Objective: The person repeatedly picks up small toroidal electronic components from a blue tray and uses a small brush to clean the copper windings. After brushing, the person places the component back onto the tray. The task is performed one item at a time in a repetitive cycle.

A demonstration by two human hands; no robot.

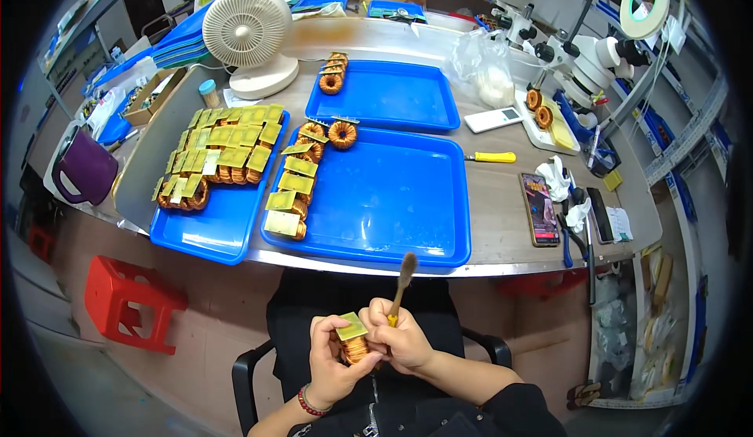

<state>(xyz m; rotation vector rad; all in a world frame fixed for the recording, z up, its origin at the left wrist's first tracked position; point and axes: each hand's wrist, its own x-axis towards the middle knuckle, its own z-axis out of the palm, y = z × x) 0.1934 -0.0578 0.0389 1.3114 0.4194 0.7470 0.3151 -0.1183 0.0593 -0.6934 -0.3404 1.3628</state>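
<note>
My left hand [328,370], a beaded bracelet at its wrist, is closed around a copper-wound coil [355,349] with a small yellow-green board on its top. This is above my lap, in front of the table's near edge. Right beside it, my right hand [409,344] grips a brush [402,286] with its brown bristle end pointing up. Its fingers also reach the coil's side; whether they press on it I cannot tell. Similar coils with boards line the left side of the near blue tray [384,210]. A blue tray at the left [208,237] holds several rows more.
Behind lies another blue tray [400,96] with a few coils. A white fan [249,37] stands back left, a purple kettle [85,164] at far left. A yellow-handled tool [494,157], phone [540,210], pliers [566,237] and microscope [580,65] occupy the right. Two people sit beyond.
</note>
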